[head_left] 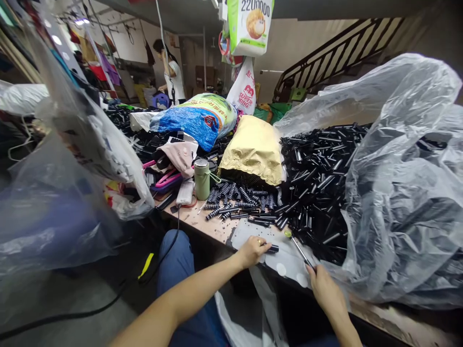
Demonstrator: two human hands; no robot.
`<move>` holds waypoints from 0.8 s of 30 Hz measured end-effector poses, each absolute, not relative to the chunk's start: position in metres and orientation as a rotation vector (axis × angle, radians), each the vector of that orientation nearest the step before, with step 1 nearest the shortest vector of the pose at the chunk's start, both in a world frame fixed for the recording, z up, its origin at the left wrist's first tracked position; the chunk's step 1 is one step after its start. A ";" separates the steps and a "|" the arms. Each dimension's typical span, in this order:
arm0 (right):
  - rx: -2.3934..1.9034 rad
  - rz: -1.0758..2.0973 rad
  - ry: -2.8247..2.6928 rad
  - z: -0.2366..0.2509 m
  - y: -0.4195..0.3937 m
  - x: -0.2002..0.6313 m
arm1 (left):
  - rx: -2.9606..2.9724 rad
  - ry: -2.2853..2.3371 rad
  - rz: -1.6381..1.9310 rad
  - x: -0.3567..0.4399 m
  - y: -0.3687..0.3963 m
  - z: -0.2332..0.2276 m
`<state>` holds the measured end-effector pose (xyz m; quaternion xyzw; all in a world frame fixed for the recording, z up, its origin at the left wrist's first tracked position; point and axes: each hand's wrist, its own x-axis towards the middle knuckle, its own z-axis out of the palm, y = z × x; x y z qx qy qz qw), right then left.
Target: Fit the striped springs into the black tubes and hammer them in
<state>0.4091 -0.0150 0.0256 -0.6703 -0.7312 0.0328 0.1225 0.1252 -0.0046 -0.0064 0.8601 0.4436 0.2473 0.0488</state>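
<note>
- Black short tube (pixel 273 248) pinched in fingertips of left hand (pixel 252 251), low on grey mat (pixel 285 262) at near edge of wooden table (pixel 202 224).
- Thin rod tool (pixel 297 246) with green tip gripped by closed fingers of right hand (pixel 327 289), slanting over mat.
- Heaped black tubes (pixel 318 183) spilling from clear plastic bag (pixel 405 193), crowding right side.
- Gold bag (pixel 253 149), striped tubes (pixel 235 200), green flask (pixel 201 179) and phone (pixel 185 192) beyond.
</note>
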 end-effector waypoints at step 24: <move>-2.279 0.489 -2.041 0.085 -0.107 0.327 | 2.563 1.579 0.505 0.135 -0.030 0.012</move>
